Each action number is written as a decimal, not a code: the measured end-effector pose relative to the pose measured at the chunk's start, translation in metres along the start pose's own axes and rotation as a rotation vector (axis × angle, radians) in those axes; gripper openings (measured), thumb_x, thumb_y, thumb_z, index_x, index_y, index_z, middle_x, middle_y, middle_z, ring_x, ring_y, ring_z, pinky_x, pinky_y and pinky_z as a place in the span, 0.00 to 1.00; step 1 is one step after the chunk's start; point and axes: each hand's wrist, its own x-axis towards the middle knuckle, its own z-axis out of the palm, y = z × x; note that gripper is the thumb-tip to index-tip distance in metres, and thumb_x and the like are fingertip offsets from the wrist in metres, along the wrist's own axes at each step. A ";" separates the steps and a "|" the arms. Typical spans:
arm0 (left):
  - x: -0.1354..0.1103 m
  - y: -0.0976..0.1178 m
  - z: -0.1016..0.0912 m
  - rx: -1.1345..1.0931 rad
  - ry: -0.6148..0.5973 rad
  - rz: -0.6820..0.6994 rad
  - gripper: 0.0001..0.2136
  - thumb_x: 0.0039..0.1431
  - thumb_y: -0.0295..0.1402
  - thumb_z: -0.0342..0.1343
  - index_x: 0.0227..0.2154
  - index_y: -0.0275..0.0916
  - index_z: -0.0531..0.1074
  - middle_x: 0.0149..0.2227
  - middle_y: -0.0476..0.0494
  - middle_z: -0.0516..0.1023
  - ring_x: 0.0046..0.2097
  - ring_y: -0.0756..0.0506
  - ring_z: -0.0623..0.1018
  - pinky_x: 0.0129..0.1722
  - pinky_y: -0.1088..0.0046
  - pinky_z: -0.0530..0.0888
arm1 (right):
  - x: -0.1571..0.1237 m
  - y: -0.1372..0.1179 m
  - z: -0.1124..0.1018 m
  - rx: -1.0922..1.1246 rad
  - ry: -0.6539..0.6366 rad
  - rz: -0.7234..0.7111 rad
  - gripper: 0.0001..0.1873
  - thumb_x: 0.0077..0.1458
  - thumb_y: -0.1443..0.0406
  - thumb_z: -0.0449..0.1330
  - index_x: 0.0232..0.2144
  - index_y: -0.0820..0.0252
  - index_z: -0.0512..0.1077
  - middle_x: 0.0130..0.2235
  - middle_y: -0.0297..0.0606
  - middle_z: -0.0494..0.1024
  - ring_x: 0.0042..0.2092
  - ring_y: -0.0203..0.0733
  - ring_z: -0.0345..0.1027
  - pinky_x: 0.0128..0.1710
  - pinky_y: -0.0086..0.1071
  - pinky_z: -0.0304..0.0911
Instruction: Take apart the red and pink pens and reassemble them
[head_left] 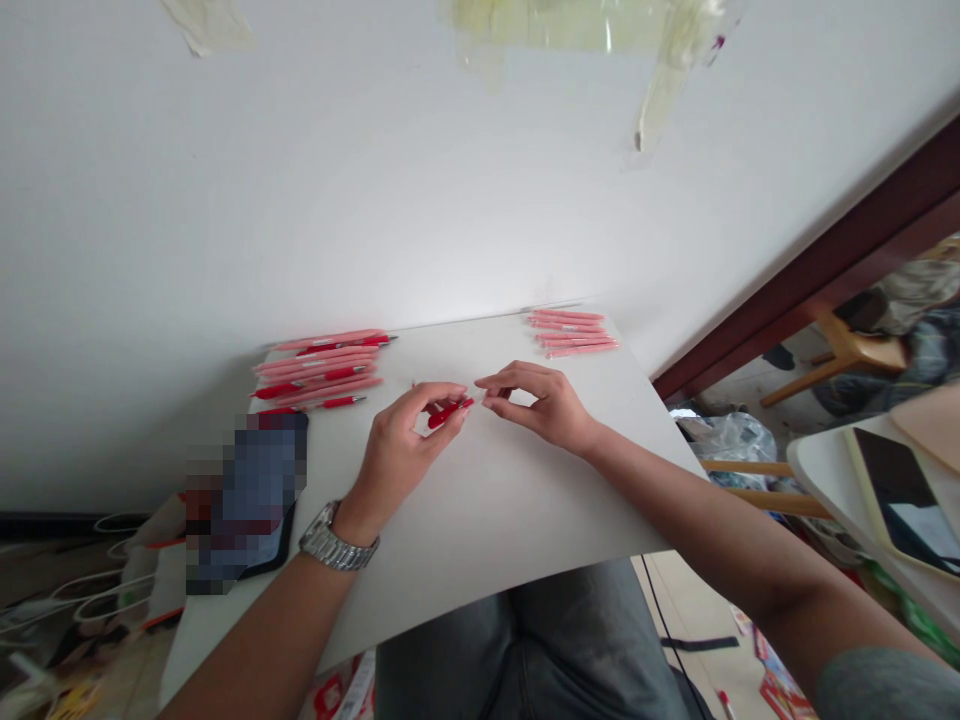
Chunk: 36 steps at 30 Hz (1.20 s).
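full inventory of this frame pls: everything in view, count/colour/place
white flat tabletop: one, white, across the lap
pink plastic pens with red tips: pile, count unclear, tabletop's far left
pink pen barrels: about six, pink, far right corner
small red pen part: one, red, in left fingers
dark blue flat item: one, blurred out, tabletop's left edge
silver metal wristwatch: one, silver, left wrist
dark-screened tablet: one, black, far right
tan wooden stool: one, tan, floor at right
left hand: pinches the red part
right hand: fingertips pinched beside its tip, contents unclear
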 end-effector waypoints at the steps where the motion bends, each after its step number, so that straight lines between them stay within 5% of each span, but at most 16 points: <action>1: 0.000 0.000 0.000 -0.007 -0.001 -0.003 0.09 0.67 0.38 0.65 0.47 0.44 0.81 0.46 0.44 0.86 0.42 0.45 0.85 0.48 0.66 0.83 | 0.000 0.000 0.000 0.005 -0.005 0.011 0.13 0.69 0.58 0.66 0.52 0.54 0.81 0.42 0.40 0.85 0.41 0.41 0.80 0.47 0.37 0.78; 7: -0.001 -0.003 0.002 -0.099 0.000 -0.069 0.11 0.67 0.39 0.66 0.49 0.44 0.80 0.47 0.43 0.86 0.44 0.45 0.85 0.49 0.66 0.84 | 0.000 -0.001 0.000 0.021 -0.010 0.022 0.12 0.69 0.58 0.65 0.52 0.54 0.80 0.42 0.39 0.84 0.41 0.40 0.80 0.47 0.38 0.78; 14: -0.003 -0.002 0.004 -0.408 -0.013 -0.147 0.20 0.68 0.39 0.64 0.61 0.46 0.74 0.47 0.43 0.81 0.41 0.45 0.86 0.40 0.68 0.85 | 0.000 -0.002 0.000 0.016 -0.023 0.041 0.13 0.70 0.58 0.63 0.52 0.55 0.79 0.42 0.40 0.84 0.41 0.40 0.80 0.47 0.37 0.78; 22: -0.002 -0.002 0.004 -0.407 0.018 -0.144 0.18 0.68 0.40 0.65 0.58 0.44 0.75 0.47 0.41 0.83 0.48 0.42 0.87 0.52 0.61 0.86 | 0.000 -0.001 0.001 -0.009 -0.033 0.069 0.12 0.70 0.58 0.63 0.50 0.55 0.80 0.43 0.40 0.84 0.41 0.40 0.79 0.45 0.37 0.78; 36: -0.001 0.001 0.005 -0.414 0.015 -0.131 0.17 0.65 0.37 0.69 0.51 0.43 0.69 0.46 0.41 0.85 0.49 0.42 0.86 0.54 0.60 0.84 | -0.002 -0.003 0.010 0.241 -0.130 0.235 0.15 0.63 0.58 0.70 0.49 0.58 0.77 0.43 0.39 0.86 0.43 0.40 0.82 0.49 0.37 0.79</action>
